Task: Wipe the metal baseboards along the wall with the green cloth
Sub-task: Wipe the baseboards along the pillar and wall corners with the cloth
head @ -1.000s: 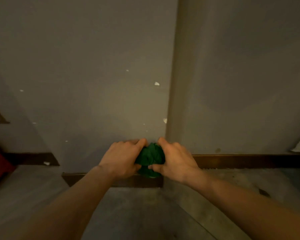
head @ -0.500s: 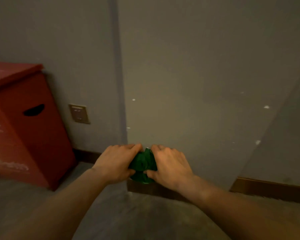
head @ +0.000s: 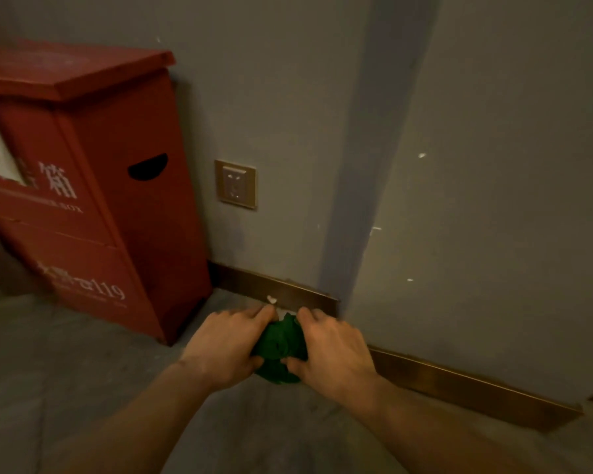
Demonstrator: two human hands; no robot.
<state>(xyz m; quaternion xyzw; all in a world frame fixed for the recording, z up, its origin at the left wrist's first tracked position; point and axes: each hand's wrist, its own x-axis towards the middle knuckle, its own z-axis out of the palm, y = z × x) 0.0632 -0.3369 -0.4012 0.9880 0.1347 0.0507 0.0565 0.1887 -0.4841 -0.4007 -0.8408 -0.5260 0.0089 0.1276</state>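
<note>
A bunched green cloth (head: 278,347) sits between my two hands, low at the foot of the grey wall. My left hand (head: 225,343) grips its left side and my right hand (head: 332,352) grips its right side. Both hands press it near the outer corner of the wall. A brown metal baseboard (head: 281,292) runs left from that corner toward the red box and carries a small white speck. A second baseboard stretch (head: 469,388) runs right along the nearer wall. Most of the cloth is hidden by my fingers.
A tall red box (head: 110,200) with white lettering stands on the floor at the left against the wall. A wall socket (head: 235,184) sits above the left baseboard. The grey floor (head: 83,388) spreads out in front of the wall.
The view has swung left: the red box and socket are now larger and nearer the centre. My hands with the cloth have moved along the wall to the outer corner.
</note>
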